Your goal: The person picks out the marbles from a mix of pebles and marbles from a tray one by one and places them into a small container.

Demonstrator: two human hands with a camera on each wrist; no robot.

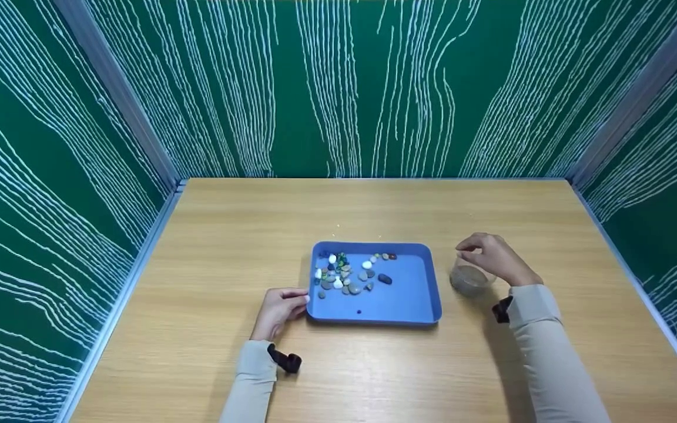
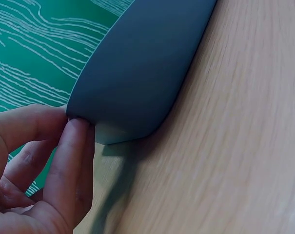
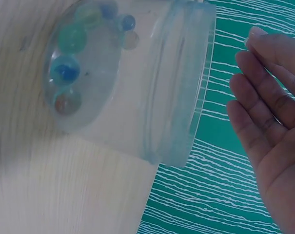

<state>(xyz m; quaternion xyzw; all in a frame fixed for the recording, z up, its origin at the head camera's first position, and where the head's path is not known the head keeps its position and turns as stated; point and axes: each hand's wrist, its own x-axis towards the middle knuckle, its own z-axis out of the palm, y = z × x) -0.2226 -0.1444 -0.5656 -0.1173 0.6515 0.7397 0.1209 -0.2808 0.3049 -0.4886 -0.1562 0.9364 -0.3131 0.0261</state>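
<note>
a wood-grained table (image 1: 374, 376) stands between green walls (image 1: 368, 88) streaked with thin white lines. the left hand (image 1: 280, 308) pinches the smooth blue tray (image 1: 403, 302) at its nine o'clock rim; rounded pebbles (image 1: 354, 289) cluster inside, mostly toward ten. at the tray's three o'clock, glassy marbles (image 3: 71, 39) lie in a clear round jar (image 1: 469, 281); the right hand (image 1: 494, 258) is by its mouth, whether grasping anything i cannot tell.
</note>
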